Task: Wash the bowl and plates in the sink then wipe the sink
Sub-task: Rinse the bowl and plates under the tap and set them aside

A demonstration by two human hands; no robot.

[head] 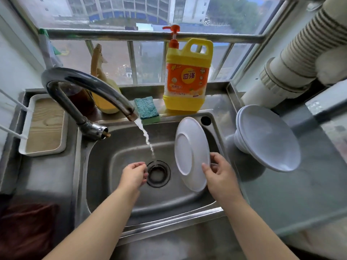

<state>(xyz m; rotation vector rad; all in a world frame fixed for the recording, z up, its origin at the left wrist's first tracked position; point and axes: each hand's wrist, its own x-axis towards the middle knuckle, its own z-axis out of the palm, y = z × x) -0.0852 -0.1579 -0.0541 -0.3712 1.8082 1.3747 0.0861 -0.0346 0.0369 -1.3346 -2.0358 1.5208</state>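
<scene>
A white plate stands on edge inside the steel sink, its underside facing left. My right hand grips the plate's lower right rim. My left hand hangs over the basin beside the drain, fingers loosely curled and holding nothing. A thin stream of water runs from the tap down to the drain. Two white dishes lie upside down, stacked, on the counter right of the sink. A green sponge rests on the sink's back ledge.
A yellow detergent bottle with an orange pump stands on the back ledge. Beside it are a yellow spray bottle and a dark bottle. A white tray sits left of the tap. Ribbed white pipes run at the upper right.
</scene>
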